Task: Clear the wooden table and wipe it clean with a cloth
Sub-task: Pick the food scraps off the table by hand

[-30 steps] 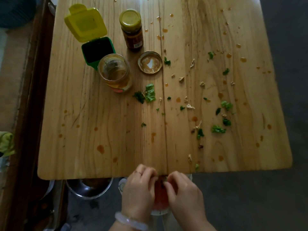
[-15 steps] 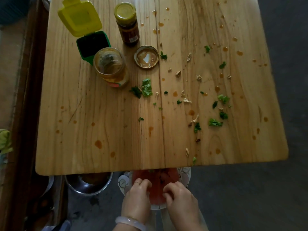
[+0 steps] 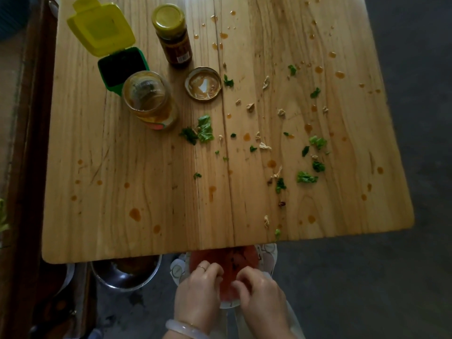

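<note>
While table (image 3: 151,167) messy, both hands on red cloth (image 3: 234,263).

Surface (image 3: 122,192) near-left and far-right bare of objects, only stains and scraps. Far-left is crowded: green box (image 3: 122,67), open jar (image 3: 149,101), capped jar (image 3: 173,35), loose lid (image 3: 203,83) standing close together.

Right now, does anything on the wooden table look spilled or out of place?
Yes. Orange sauce drops and green leaf scraps are scattered over the wooden table. One jar stands open, its lid lying inside-up beside it.
</note>
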A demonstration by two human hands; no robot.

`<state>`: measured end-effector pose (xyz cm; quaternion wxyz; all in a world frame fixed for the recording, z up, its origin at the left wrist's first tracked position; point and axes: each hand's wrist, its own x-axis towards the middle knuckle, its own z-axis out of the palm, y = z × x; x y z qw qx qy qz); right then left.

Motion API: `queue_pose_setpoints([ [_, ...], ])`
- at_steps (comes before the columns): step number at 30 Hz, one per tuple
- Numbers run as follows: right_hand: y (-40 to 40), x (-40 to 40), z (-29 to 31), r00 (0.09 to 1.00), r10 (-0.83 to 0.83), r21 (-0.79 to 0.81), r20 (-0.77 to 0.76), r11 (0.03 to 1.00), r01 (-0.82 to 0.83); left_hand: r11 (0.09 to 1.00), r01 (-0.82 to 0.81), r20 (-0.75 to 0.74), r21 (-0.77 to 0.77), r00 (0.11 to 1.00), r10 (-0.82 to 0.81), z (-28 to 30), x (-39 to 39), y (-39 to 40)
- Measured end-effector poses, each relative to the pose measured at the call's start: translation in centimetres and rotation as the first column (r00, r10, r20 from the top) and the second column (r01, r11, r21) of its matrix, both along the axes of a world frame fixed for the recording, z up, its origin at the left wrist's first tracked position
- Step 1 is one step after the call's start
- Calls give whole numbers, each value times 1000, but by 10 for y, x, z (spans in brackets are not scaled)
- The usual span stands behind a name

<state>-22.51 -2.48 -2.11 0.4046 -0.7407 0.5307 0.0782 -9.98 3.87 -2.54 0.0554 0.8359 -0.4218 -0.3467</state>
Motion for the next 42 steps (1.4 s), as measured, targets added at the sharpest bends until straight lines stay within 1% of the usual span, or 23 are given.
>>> queue_pose_setpoints([
  [2, -4, -4, 1, 994, -67, -67, 83, 995, 72, 992, 47, 41, -116, 998, -42, 0, -1, -4],
  [4, -16, -7, 3, 976, -149, -126, 161, 977, 170, 973, 45, 63, -226, 998, -32, 4, -4, -14],
  [6, -35, -9, 9, 952, -220, -184, 213, 948, 260, 957, 35, 60, -287, 998, -18, 10, -6, -30],
  [8, -53, -13, 10, 936, -271, -236, 222, 917, 322, 945, 45, 54, -324, 998, -29, 16, -7, -50],
  [11, -75, -19, 10, 940, -306, -239, 150, 911, 335, 931, 44, 49, -362, 998, -28, 23, -8, -83],
  [13, -85, -20, 10, 956, -279, -239, 90, 926, 292, 933, 77, 70, -351, 996, -55, 24, -10, -104],
  [17, -96, -19, 7, 981, -192, -240, -2, 953, 186, 951, 166, 146, -260, 981, -131, 12, -15, -129],
  [21, -98, -19, 2, 994, -107, -261, -25, 960, 97, 948, 268, 214, -170, 949, -230, 6, -19, -135],
  [25, -99, -20, 0, 999, -45, -300, -11, 953, 39, 942, 288, 240, -172, 940, -243, 4, -19, -136],
  [28, -106, -20, 2, 993, -96, -286, 73, 951, 113, 947, 238, 220, -217, 957, -190, 3, -18, -137],
  [31, -120, -17, 3, 972, -166, -260, 164, 944, 205, 955, 112, 185, -274, 981, -62, 4, -14, -148],
  [35, -141, -9, 3, 957, -199, -215, 212, 946, 244, 964, -2, 131, -266, 991, 39, 10, -6, -175],
  [37, -149, -5, 2, 967, -168, -195, 191, 959, 205, 965, -19, 123, -263, 991, 53, 11, -4, -186],
  [39, -154, -1, 1, 984, -118, -163, 135, 977, 140, 967, -18, 135, -253, 989, 54, 9, -3, -195],
  [42, -158, 0, 1, 992, -90, -120, 89, 988, 101, 980, -28, 153, -197, 986, 59, 6, -3, -202],
])
